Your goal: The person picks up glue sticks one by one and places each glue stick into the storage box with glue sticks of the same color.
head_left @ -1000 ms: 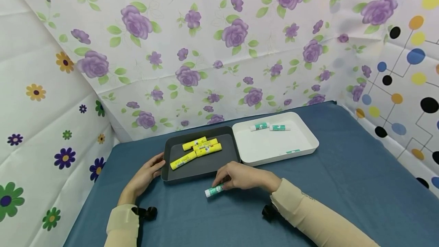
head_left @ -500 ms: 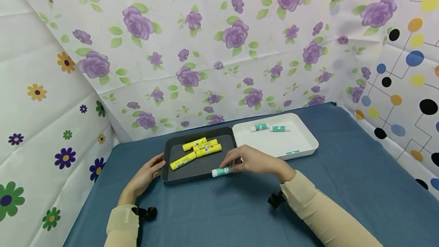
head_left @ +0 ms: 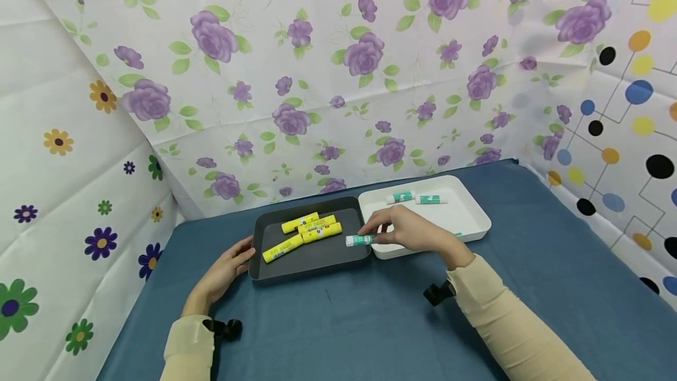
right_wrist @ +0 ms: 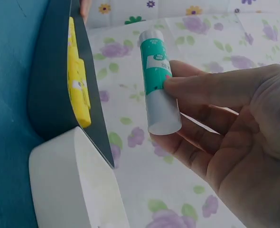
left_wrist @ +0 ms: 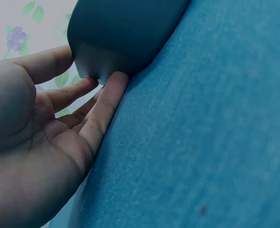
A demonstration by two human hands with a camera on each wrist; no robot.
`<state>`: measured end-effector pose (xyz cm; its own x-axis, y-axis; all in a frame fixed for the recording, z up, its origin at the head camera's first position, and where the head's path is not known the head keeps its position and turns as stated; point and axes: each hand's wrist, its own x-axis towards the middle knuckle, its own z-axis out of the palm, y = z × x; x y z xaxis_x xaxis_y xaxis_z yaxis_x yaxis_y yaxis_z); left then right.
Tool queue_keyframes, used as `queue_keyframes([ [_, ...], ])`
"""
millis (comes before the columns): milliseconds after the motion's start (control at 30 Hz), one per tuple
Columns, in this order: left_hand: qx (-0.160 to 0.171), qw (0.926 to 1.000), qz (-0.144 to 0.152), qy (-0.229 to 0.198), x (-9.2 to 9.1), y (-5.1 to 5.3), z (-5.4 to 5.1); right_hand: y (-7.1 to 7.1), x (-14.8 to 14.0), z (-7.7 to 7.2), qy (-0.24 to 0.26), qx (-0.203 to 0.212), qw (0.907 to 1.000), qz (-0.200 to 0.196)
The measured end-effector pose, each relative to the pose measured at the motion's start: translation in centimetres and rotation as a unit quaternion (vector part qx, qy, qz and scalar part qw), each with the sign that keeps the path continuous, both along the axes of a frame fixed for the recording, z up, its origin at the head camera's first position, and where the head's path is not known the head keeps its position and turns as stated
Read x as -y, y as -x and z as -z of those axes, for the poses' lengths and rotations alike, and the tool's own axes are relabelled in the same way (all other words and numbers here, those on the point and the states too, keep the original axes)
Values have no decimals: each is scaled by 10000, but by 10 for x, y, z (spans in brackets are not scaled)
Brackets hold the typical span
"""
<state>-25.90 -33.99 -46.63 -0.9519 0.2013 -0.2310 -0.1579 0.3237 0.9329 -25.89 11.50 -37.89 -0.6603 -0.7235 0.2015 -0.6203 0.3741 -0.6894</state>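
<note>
My right hand [head_left: 407, 228] pinches a green-and-white glue stick [head_left: 359, 240] between thumb and fingers, above the seam where the dark grey tray [head_left: 322, 258] meets the white tray [head_left: 460, 213]. In the right wrist view the glue stick [right_wrist: 154, 61] is held clear of both trays. My left hand [head_left: 224, 269] rests against the dark tray's left end. Its fairly straight fingers touch the tray wall [left_wrist: 126, 38] in the left wrist view. Several yellow glue-stick-shaped tubes [head_left: 282, 248] lie in the dark tray. Two green-and-white glue sticks [head_left: 400, 197] lie at the back of the white tray.
Blue cloth [head_left: 328, 334] covers the table. A flower-print curtain [head_left: 296, 75] stands right behind the trays, with patterned sheets at both sides. A green sliver [head_left: 458, 234] shows by the white tray's front wall, mostly hidden by my right hand.
My right hand has carried the glue stick up and away from the cloth in front of the dark tray, to the right, over the trays. The left hand has stayed in place.
</note>
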Motion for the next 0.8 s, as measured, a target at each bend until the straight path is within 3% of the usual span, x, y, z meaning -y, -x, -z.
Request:
queue_keyframes([
  [400, 49, 10000, -37, 32, 0, 1, 1, 6, -21, -9, 100, -10, 9985, 545],
  [800, 22, 10000, -23, 39, 0, 0, 0, 21, -37, -11, 423, -379, 9916, 1162],
])
